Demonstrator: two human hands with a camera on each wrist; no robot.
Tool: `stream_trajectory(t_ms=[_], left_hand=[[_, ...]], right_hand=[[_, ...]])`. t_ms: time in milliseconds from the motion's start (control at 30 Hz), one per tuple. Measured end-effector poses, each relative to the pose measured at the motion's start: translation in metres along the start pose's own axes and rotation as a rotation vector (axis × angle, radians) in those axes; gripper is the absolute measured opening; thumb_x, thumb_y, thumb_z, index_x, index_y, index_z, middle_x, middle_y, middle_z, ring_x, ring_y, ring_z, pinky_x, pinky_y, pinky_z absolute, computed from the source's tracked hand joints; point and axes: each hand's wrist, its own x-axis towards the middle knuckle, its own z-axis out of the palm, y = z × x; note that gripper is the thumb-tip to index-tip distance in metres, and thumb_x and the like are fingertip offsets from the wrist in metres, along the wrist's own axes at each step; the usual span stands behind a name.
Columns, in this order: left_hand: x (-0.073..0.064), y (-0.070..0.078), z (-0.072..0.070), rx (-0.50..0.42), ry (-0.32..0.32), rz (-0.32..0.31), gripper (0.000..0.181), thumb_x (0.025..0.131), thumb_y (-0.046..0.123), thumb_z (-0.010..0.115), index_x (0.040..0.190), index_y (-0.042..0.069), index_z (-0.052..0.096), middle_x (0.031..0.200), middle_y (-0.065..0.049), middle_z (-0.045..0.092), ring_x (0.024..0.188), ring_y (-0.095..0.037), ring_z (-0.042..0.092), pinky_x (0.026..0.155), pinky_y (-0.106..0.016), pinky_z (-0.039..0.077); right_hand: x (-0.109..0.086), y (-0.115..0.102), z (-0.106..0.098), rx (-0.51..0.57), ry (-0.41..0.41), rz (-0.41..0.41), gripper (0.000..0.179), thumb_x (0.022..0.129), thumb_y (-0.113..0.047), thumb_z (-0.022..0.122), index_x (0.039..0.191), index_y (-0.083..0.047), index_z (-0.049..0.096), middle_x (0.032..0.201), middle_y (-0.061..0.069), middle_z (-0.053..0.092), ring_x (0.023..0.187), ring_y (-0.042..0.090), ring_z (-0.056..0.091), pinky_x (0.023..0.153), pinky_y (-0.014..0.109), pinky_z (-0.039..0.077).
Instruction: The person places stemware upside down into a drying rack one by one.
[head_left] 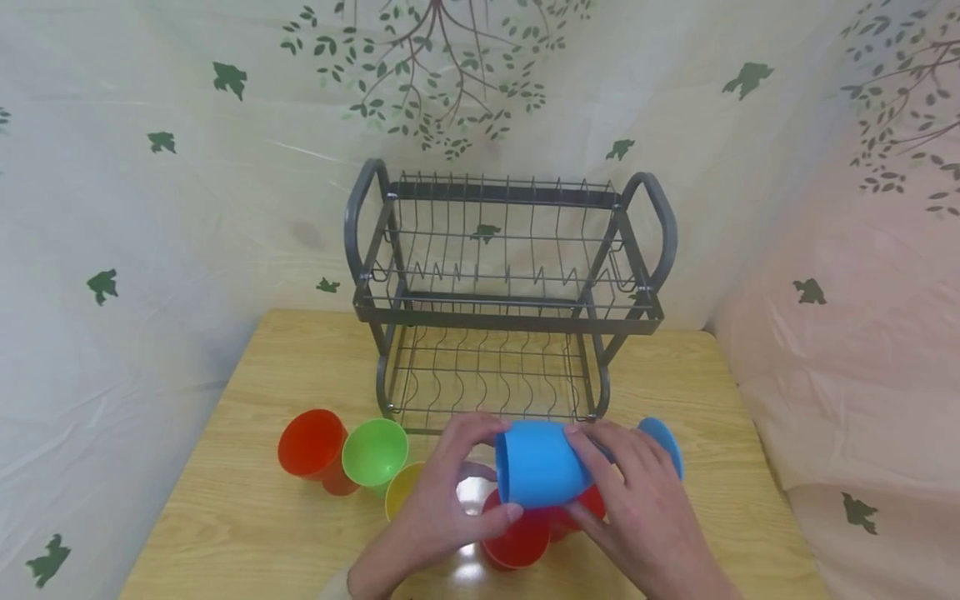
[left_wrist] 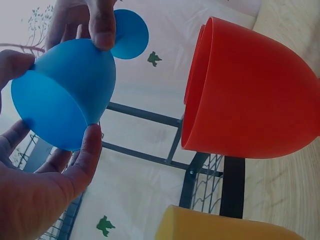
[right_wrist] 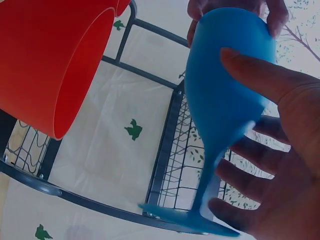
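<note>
Both hands hold a blue plastic goblet (head_left: pixel 543 467) sideways above the table, its mouth facing left. My left hand (head_left: pixel 442 504) grips the rim with thumb and fingers spread around it; the left wrist view looks into the hollow bowl. From the other side, my right hand (head_left: pixel 637 492) holds the bowl, thumb on one side and fingers on the other. The goblet's round foot (right_wrist: pixel 190 220) and thin stem (right_wrist: pixel 202 182) show in the right wrist view; in the head view the right hand hides most of the stem. Below the goblet stand red goblets (head_left: pixel 517 542), partly covered.
A black two-tier dish rack (head_left: pixel 510 318) stands at the back of the wooden table (head_left: pixel 247 400). To the left are a red goblet (head_left: pixel 309 446), a green goblet (head_left: pixel 375 454) and a yellow goblet (head_left: pixel 402 487). Leaf-patterned cloth (head_left: pixel 292 167) hangs behind and at the sides.
</note>
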Motion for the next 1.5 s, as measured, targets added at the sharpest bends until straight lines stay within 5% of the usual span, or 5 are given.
stream_trajectory(t_ms=[167,567,767,933,1500], left_hand=[[0.004,-0.006,-0.003,-0.111,0.038,-0.020,0.067,0.084,0.011,0.081,0.143,0.024,0.050,0.142,-0.003,0.047,0.124,-0.034,0.054,0.087,-0.038,0.062],[0.009,-0.016,-0.013,-0.370,0.120,-0.117,0.072,0.088,0.005,0.078,0.151,0.015,0.043,0.147,-0.022,0.042,0.125,-0.043,0.056,0.093,-0.043,0.060],[0.010,-0.017,-0.014,-0.421,0.199,-0.168,0.073,0.090,0.010,0.077,0.153,0.020,0.042,0.149,-0.020,0.042,0.135,-0.047,0.050,0.095,-0.046,0.058],[0.010,-0.017,-0.013,-0.508,0.207,-0.169,0.074,0.091,0.018,0.076,0.155,0.017,0.038,0.155,-0.022,0.040,0.137,-0.049,0.048,0.098,-0.051,0.055],[0.014,-0.018,-0.001,-0.740,0.172,-0.168,0.078,0.093,0.013,0.071,0.158,0.013,0.029,0.157,-0.022,0.038,0.136,-0.043,0.045,0.101,-0.058,0.052]], right_hand=[[0.001,0.000,0.000,0.011,0.095,0.015,0.079,0.101,-0.070,0.037,0.143,-0.006,0.057,0.143,0.015,0.058,0.132,0.040,0.052,0.099,0.069,0.049],[-0.006,-0.013,-0.001,0.236,0.702,-0.018,0.053,0.101,-0.042,0.066,0.102,0.011,0.071,0.105,0.027,0.071,0.114,0.019,0.065,0.107,0.018,0.044],[-0.024,-0.012,0.010,0.462,0.542,0.165,0.028,0.095,-0.016,0.076,0.115,0.004,0.072,0.117,0.015,0.073,0.118,0.008,0.064,0.104,0.015,0.045],[-0.021,-0.015,0.016,0.619,0.332,0.435,0.050,0.088,0.010,0.073,0.134,-0.010,0.066,0.133,0.004,0.069,0.124,0.006,0.060,0.102,0.014,0.046],[0.024,-0.023,0.024,1.054,0.212,0.716,0.055,0.099,-0.014,0.066,0.151,-0.017,0.047,0.151,-0.002,0.053,0.134,0.024,0.056,0.099,0.028,0.053]])
